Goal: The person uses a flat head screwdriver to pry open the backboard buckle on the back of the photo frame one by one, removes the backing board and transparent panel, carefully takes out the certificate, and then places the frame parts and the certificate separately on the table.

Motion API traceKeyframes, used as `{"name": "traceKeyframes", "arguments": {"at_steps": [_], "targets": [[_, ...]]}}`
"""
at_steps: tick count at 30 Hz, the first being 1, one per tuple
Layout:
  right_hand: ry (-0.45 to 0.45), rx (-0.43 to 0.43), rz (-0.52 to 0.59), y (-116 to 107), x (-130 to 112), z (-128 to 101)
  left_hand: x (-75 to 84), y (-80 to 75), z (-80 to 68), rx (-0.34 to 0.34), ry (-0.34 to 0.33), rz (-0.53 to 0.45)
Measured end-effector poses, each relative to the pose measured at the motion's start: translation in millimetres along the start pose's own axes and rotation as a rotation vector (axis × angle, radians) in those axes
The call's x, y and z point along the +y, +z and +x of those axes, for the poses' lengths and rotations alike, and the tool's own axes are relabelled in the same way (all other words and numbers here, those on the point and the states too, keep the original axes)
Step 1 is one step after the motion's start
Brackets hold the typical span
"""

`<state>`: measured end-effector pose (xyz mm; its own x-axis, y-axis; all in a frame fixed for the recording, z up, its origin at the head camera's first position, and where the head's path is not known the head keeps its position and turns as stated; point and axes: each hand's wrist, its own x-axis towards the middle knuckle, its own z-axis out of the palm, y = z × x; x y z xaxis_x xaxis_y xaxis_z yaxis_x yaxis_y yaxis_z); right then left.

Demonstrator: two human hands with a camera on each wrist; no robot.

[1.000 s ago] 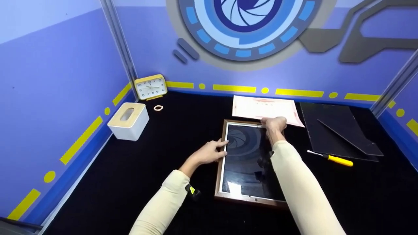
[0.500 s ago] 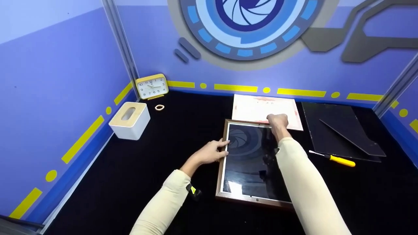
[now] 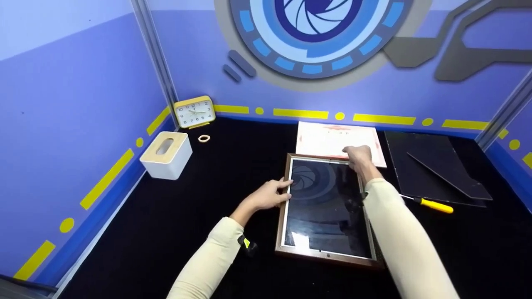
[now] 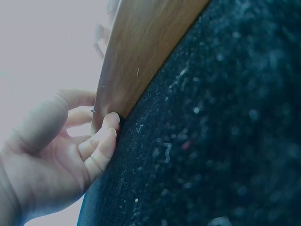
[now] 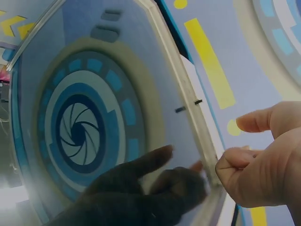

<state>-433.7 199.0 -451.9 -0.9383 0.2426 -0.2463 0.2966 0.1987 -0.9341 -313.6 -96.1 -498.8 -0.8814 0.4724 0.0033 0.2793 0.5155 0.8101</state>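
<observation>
wooden rectangular frame (image 3: 328, 256) with glossy glass, left hand (image 3: 266, 194) on its edge

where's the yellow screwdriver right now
In the head view the yellow screwdriver lies on the black table, on the person's right, just beyond the right sleeve and against the near edge of the black backing board.

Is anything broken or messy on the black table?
Nothing looks broken or spilled. The picture frame lies flat with a hand on its left side and one at its top edge. The black backing board lies apart on the right, beside the screwdriver.
</observation>
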Motion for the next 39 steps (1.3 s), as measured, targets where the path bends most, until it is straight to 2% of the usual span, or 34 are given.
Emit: {"name": "traceKeyframes", "arguments": {"at_steps": [6, 9, 11, 13, 17, 19, 24, 28, 33, 36, 39], "targets": [[-0.132, -0.209, 0.015, -36, 5, -20, 1.4, 2.1, 2.1, 0.004, 0.014, -0.014], [-0.177, -0.304, 0.053, -54, 9, -35, 2.0, 1.1, 2.7, 0.003, 0.018, -0.014], [-0.200, -0.351, 0.033, -66, 12, -46, 2.5, 0.6, 2.3, 0.009, 0.016, -0.010], [-0.248, -0.369, -0.059, -77, 17, -56, 2.5, 1.2, 2.0, 0.008, 0.013, -0.015], [-0.446, -0.374, -0.415, -97, 32, -76, 1.5, 5.6, 2.0, 0.004, 0.016, -0.030], [-0.501, -0.406, -0.567, -105, 42, -86, 0.3, 8.7, 2.0, -0.004, 0.016, -0.036], [-0.485, -0.608, -0.735, -115, 62, -107, -3.3, 14.0, 2.3, -0.022, 0.017, -0.037], [-0.525, -0.718, -0.780, -117, 69, -114, -3.8, 13.1, 3.4, -0.031, 0.021, -0.022], [-0.558, -0.773, -0.831, -115, 74, -116, -2.3, 9.4, 1.9, -0.040, 0.009, -0.028], [-0.548, -0.791, -0.853, -112, 75, -114, -1.0, 6.6, -1.2, -0.007, 0.000, -0.027], [-0.529, -0.804, -0.839, -110, 75, -111, 3.2, 4.9, -1.1, 0.040, 0.003, 0.040]]}}
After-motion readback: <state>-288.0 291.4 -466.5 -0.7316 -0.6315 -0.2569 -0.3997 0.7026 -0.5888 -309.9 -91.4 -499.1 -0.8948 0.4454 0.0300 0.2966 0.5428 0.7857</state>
